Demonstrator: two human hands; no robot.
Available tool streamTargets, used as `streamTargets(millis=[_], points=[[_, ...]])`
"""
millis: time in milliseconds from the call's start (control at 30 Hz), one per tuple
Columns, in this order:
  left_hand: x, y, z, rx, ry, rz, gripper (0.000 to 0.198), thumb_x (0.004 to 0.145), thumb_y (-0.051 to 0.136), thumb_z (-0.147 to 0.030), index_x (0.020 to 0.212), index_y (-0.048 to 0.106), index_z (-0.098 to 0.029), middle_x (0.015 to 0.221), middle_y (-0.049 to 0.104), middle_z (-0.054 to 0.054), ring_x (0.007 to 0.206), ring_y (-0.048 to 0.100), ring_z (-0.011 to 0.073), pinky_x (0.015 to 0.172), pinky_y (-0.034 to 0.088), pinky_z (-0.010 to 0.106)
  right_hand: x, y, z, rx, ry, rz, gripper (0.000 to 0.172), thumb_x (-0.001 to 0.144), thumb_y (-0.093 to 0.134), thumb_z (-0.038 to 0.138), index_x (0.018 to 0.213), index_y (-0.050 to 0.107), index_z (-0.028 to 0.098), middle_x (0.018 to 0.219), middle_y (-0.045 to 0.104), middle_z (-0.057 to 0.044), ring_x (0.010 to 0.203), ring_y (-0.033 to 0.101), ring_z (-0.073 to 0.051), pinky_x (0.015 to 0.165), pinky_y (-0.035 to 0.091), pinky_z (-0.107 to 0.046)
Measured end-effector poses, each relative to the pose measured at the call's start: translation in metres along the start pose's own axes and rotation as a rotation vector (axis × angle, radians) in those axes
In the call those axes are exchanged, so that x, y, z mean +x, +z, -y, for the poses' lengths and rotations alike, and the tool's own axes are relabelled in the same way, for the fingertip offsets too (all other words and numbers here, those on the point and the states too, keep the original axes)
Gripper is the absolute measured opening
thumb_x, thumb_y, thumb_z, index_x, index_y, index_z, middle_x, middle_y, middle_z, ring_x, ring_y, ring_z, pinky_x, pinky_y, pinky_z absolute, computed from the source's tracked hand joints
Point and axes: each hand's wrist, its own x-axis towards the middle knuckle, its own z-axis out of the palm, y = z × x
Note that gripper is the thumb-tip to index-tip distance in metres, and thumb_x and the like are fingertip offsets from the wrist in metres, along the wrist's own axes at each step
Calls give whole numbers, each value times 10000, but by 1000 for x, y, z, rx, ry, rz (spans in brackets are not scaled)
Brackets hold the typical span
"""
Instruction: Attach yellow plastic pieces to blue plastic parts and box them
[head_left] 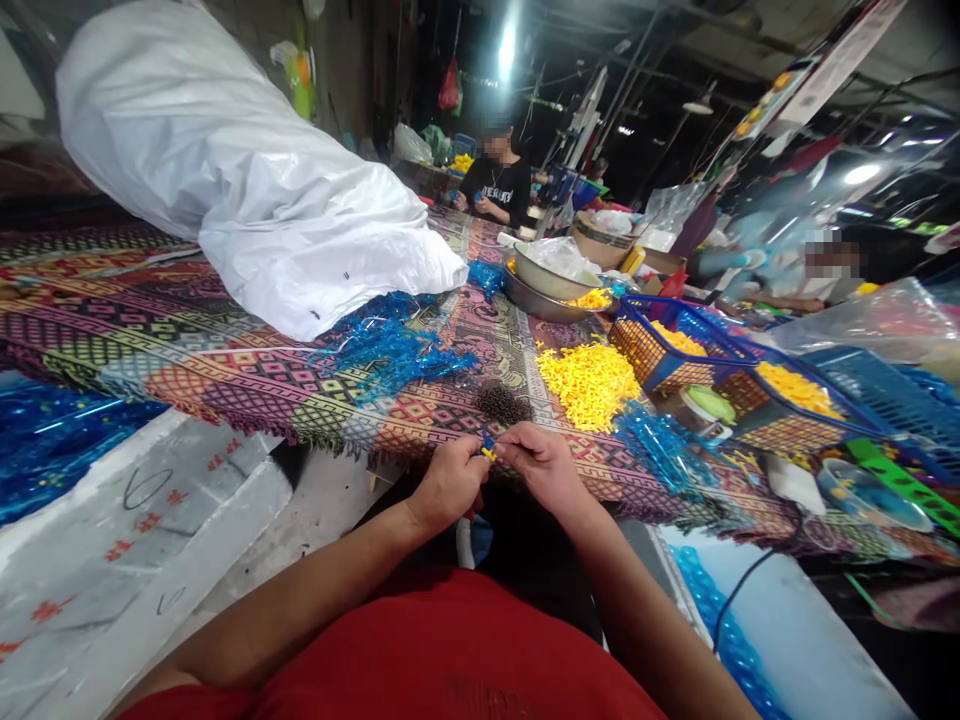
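My left hand (448,484) and my right hand (541,466) meet at the near edge of the patterned cloth-covered table (225,350). Both are closed in a pinch on a small yellow and blue plastic piece (488,451) held between them. Just beyond my fingers lies a small heap of dark springs (502,404). A pile of yellow plastic pieces (589,383) sits to the right of it, and a spread of blue plastic pieces (390,345) to the left.
A big white sack (247,170) lies across the table's left. Blue baskets (679,350) with yellow pieces and metal bowls (551,280) stand at the right. Two other people sit at the far end and far right. Blue film (52,440) lies at the lower left.
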Motion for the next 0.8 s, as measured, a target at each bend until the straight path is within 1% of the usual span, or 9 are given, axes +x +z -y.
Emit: streamTargets(millis=[67,200,333,400,500,567,700,800], points=[[0,-1,0,-21,-24,29,81,725,422,-189,660,469,-181,414,465,-40,305,477,123,260,358,198,0,0,-1,-38,-81,-11,127,810,567,232,730,657,191,713,589,-29,676,555,-137,613,452,-256],[1,-4,0,-93,-101,102,84,728,420,-193,661,466,-171,396,473,-37,293,475,114,267,352,182,1,0,-4,-47,-167,1,145,841,540,234,790,671,198,811,604,-49,752,579,-144,659,485,-265],[1,-7,0,-131,-161,140,91,723,412,-194,645,455,-174,355,453,-44,286,475,126,267,365,193,2,-6,-7,-87,-253,83,139,843,544,220,882,675,192,860,627,-62,799,597,-154,696,505,-277],[1,-8,-2,-136,-159,147,92,723,417,-198,640,452,-176,360,452,-45,298,486,131,270,376,201,3,-9,-6,-127,-284,122,153,848,536,214,909,674,190,882,634,-71,823,603,-161,707,510,-282],[-1,-10,-7,-105,-131,147,98,725,438,-211,635,452,-175,374,454,-48,304,489,124,273,374,192,3,-13,-5,-180,-323,142,174,865,506,217,911,670,183,861,637,-74,798,609,-159,683,516,-279],[-2,-12,-10,-75,-113,157,97,726,451,-220,639,456,-177,370,451,-52,289,471,117,263,356,182,3,-14,-6,-199,-356,131,178,871,495,214,912,666,181,852,639,-73,787,610,-155,677,518,-276],[-5,-13,-13,-39,-94,161,115,734,433,-234,639,471,-181,341,443,-47,260,433,118,238,312,178,-2,-12,-13,-245,-433,49,182,877,479,185,940,649,172,899,641,-87,823,613,-156,705,525,-281],[-6,-12,-10,-29,-85,153,127,734,420,-232,631,476,-181,338,436,-45,260,432,120,236,301,176,-4,-12,-14,-320,-452,101,197,887,453,178,963,634,168,917,636,-94,819,609,-156,700,527,-281]])
